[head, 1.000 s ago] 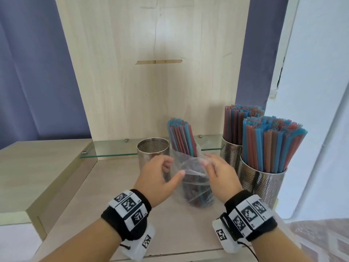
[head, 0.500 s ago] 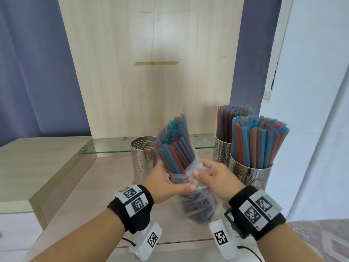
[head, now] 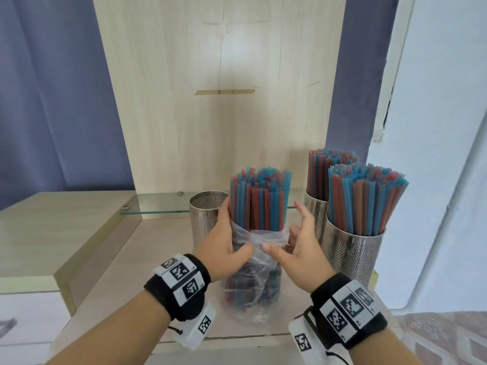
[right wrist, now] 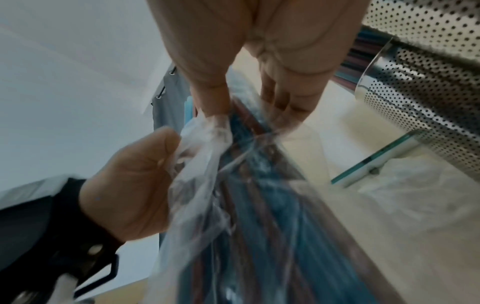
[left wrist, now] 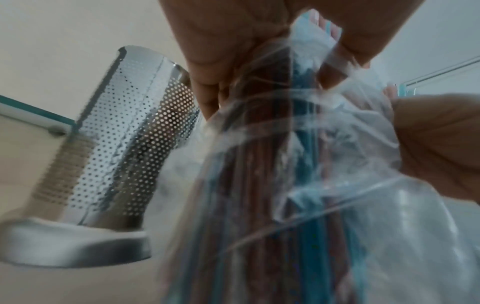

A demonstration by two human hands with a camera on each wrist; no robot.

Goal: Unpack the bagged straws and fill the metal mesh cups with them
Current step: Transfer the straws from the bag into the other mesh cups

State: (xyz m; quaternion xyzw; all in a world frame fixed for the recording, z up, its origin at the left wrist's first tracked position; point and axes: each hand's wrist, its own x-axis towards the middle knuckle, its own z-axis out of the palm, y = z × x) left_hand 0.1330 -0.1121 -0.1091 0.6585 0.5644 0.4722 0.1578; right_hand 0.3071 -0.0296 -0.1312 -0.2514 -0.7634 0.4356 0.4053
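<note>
A bundle of red and blue straws [head: 259, 200] stands upright, its upper half out of a clear plastic bag [head: 251, 275] that is bunched down around its lower half. My left hand [head: 225, 243] grips the bundle at the bag's mouth, thumb in front. My right hand [head: 299, 245] is at the bundle's right side with fingers spread; its thumb touches the crumpled film. An empty metal mesh cup [head: 208, 214] stands just behind my left hand, also seen as the mesh cup [left wrist: 140, 133] in the left wrist view. The bag's bottom rests on the counter [head: 163, 259].
Two mesh cups full of straws stand at the right: a near one [head: 354, 254] and a far one [head: 315, 212], close to my right hand. A glass shelf [head: 158, 206] runs along the wooden back panel. A raised wooden step [head: 52, 233] lies at the left.
The straw bundle has risen farther out of the bag and now stands straight. The bag has slid down. My right hand's fingers have spread away from the bag.
</note>
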